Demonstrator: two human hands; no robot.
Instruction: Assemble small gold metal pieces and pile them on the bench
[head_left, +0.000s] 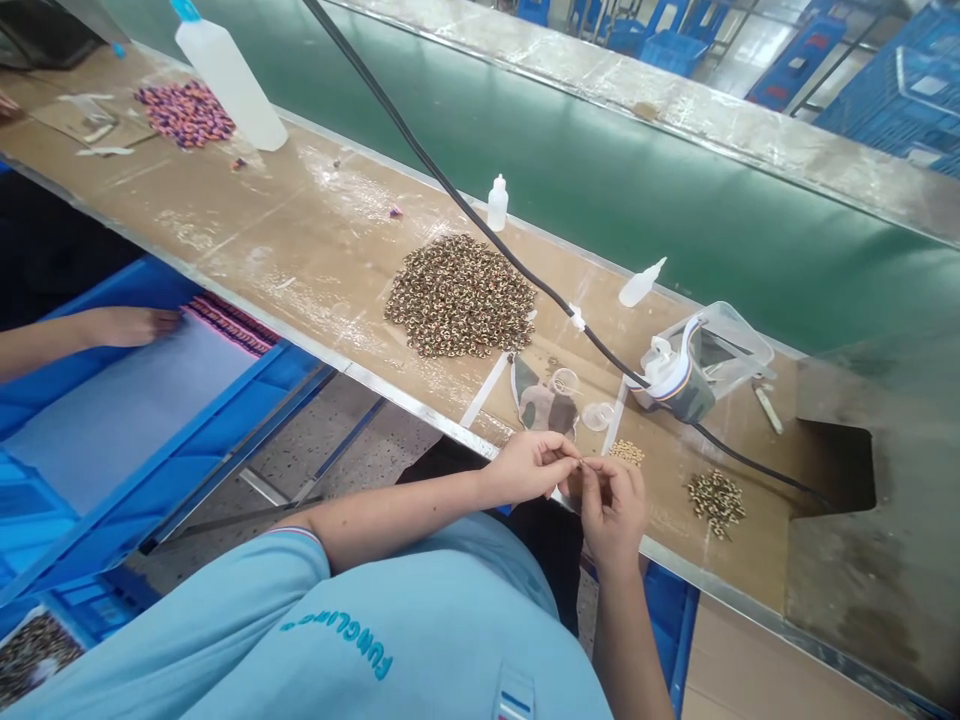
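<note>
My left hand (531, 467) and my right hand (611, 510) meet over the near edge of a tan work board (300, 250). Their fingertips pinch a tiny bead-like piece (581, 464), too small to make out clearly. Just beyond them lie a small heap of beige beads (627, 452) and a clear round dish (598, 416). A heap of speckled beads (716, 503) sits to the right, and a much larger speckled heap (459, 295) lies farther off.
A green conveyor belt (600, 170) runs behind the board. A black cable (525, 270) crosses above it to a clear plastic box (709, 360). Several plastic bottles and a purple-pink bead heap (185, 113) stand on the board. A co-worker's hand (131, 326) rests over a blue crate (142, 420).
</note>
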